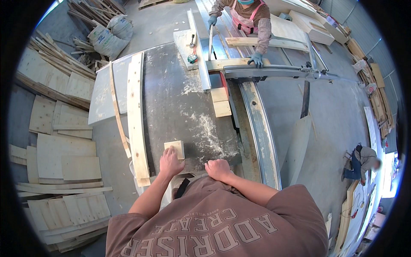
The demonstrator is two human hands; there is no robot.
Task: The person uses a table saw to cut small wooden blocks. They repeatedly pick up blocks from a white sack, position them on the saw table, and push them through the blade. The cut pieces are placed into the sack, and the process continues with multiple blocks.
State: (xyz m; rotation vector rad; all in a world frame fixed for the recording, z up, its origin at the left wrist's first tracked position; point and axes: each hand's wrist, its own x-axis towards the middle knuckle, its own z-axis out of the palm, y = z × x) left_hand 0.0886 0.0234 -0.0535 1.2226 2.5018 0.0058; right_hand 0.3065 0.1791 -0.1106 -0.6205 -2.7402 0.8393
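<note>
My left hand (171, 163) is at the near edge of the dark saw table (171, 103), its fingers closed on a small square wood block (177, 147) lying there. My right hand (217, 169) rests at the same near edge, curled into a fist, with nothing visible in it. Two more wood blocks (221, 102) sit end to end beside the red blade guard (223, 81). Across the machine, a person in blue gloves (256, 60) presses a long board (233, 64) against the metal fence (274, 70) and holds a thin strip (210, 43) upright.
Sawdust (205, 132) is strewn over the table. A long plank (137, 115) and a narrow strip (117, 103) lie along its left side. A tape measure (192, 58) rests on a pale board. Stacked panels (66, 150) stand left; another person (364, 160) bends at far right.
</note>
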